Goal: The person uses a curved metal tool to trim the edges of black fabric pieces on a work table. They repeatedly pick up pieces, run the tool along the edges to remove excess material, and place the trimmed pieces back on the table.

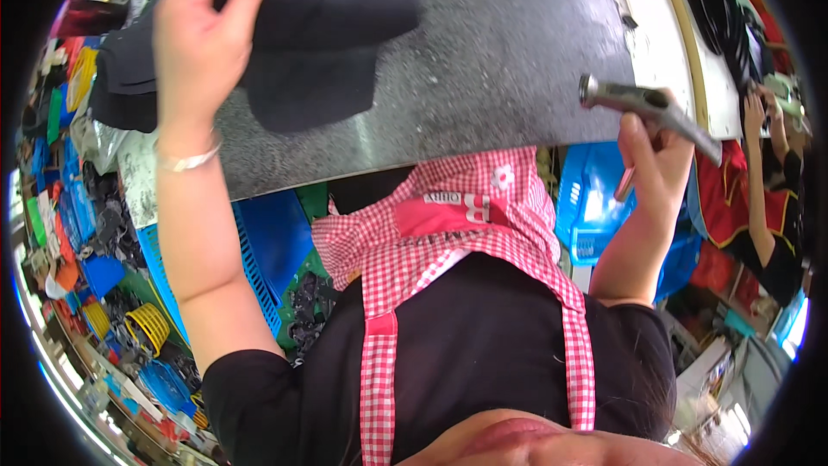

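Observation:
My left hand (207, 30) is raised over the left side of the dark worktop (509, 52). Its thumb stands apart from the fingers, whose tips run past the upper edge of the picture. Beside it lie flat black pieces (319, 86), perhaps fabric or leather, overlapping one another; the upper one (323, 0) reaches behind my thumb. My right hand (660, 155) grips a metal-headed hammer (642, 102), held above the worktop's front right corner. Part of its reddish handle shows below my fingers.
Black strips (720, 22) lie on a white surface at the far right, where another person's hands (755, 112) are at work. Blue plastic baskets (586, 207) stand under the worktop's edge. Yellow baskets (148, 330) and mixed scraps crowd the left side.

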Available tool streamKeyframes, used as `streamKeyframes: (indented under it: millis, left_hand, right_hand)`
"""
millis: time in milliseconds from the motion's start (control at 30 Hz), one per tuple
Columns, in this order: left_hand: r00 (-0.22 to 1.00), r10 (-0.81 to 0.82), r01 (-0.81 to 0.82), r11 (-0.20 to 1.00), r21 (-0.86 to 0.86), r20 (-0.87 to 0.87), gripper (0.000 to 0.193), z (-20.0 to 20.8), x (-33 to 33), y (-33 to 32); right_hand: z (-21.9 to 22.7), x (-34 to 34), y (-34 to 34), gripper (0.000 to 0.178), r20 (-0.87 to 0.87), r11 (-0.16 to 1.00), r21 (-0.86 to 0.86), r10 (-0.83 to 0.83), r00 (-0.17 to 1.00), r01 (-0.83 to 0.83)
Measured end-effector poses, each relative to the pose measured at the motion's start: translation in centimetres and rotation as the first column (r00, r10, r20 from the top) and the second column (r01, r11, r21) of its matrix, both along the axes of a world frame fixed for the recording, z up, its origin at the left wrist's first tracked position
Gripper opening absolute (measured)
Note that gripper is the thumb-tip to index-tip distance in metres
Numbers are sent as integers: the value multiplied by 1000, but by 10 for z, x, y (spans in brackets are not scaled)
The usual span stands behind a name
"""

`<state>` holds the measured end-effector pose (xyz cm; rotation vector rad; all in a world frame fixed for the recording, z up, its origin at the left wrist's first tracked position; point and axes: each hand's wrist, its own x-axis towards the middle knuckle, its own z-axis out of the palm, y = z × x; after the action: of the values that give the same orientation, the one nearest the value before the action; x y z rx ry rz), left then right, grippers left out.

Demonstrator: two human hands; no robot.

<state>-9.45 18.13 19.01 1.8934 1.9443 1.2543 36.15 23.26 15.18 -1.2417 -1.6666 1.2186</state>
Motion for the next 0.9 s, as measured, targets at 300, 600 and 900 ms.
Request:
streamKeyframes:
  millis: [300,600,900]
  left_hand:
    - [955,-254,289,915,-282,153,51,-82,130,-49]
    - [962,-273,252,917,-309,-24,46,-75,139,-41]
    - [968,-251,249,962,-110,2,30,-100,143,-20]
  right_hand:
    - [8,-39,10,17,142,972,148,161,977,-182]
    - [-16,-87,26,27,571,737,295,375,731,-609]
    - [-12,-92,22,29,601,744,298,341,723,-598]
